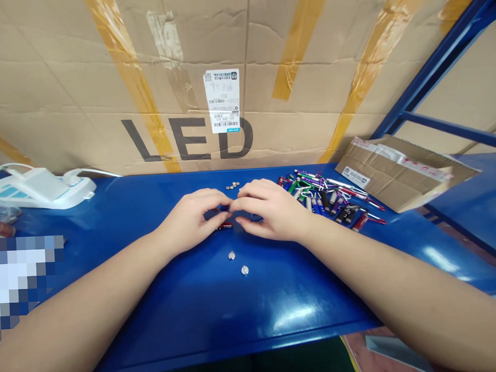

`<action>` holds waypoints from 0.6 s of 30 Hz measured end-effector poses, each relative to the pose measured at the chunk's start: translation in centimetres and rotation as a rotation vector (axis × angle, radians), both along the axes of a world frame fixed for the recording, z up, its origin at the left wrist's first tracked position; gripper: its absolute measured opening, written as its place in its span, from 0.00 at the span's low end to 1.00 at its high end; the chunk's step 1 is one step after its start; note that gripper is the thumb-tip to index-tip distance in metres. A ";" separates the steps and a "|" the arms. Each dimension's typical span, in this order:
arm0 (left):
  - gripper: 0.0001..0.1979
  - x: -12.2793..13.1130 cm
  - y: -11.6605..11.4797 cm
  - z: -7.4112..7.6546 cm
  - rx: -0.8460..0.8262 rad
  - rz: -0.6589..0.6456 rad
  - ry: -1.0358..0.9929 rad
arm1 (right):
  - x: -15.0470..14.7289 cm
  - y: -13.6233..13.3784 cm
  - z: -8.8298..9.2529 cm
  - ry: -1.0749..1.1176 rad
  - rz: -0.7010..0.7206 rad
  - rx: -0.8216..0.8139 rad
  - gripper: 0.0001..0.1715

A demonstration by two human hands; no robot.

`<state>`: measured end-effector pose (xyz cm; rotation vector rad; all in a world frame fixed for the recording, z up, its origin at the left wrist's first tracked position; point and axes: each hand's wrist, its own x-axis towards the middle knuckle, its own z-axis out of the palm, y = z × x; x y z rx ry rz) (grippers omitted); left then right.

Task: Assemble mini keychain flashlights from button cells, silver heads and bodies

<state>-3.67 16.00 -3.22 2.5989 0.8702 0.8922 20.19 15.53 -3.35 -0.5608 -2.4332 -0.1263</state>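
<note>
From this remote view I can't make out exactly what the two hands are working on. The left hand [194, 218] and the right hand [273, 209] curve inward and meet at the fingertips above the blue table [253, 301]. Both grips are closed up around something small and dark, mostly hidden by the fingers, so I can't tell which grip holds it, or whether either does. A dark red cylinder [224, 226] shows just under the left hand, and a blue loop [255, 217] peeks out beneath the right hand. Both forearms angle in from the lower corners, cut off by the frame, with the wrists low over the table.

Taking the hands as center, two silver screw caps [238, 262] lie apart from each other at 6 o'clock. A few small silver discs [232, 185] sit at 12 o'clock, and a heap of mini flashlights with clips [326, 196] spreads toward 2 o'clock. Beyond the heap, a flattened cardboard box [395, 174] lies at 3 o'clock. A white device [38, 187] sits at 10 o'clock, cut off by the frame, and a pixelated patch [17, 278] hides whatever lies at 8 o'clock.
</note>
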 end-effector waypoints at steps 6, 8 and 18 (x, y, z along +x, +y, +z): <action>0.08 0.0 0.2 -0.1 -0.057 0.028 -0.031 | 0.0 0.2 -0.2 0.033 -0.025 -0.085 0.10; 0.09 -0.2 0.5 -0.2 -0.052 0.055 -0.038 | 0.2 0.6 -0.5 0.072 -0.043 -0.145 0.11; 0.13 -1.3 1.6 -0.9 -0.097 0.152 -0.016 | 0.2 4.1 -2.4 -0.142 -0.398 -0.434 0.33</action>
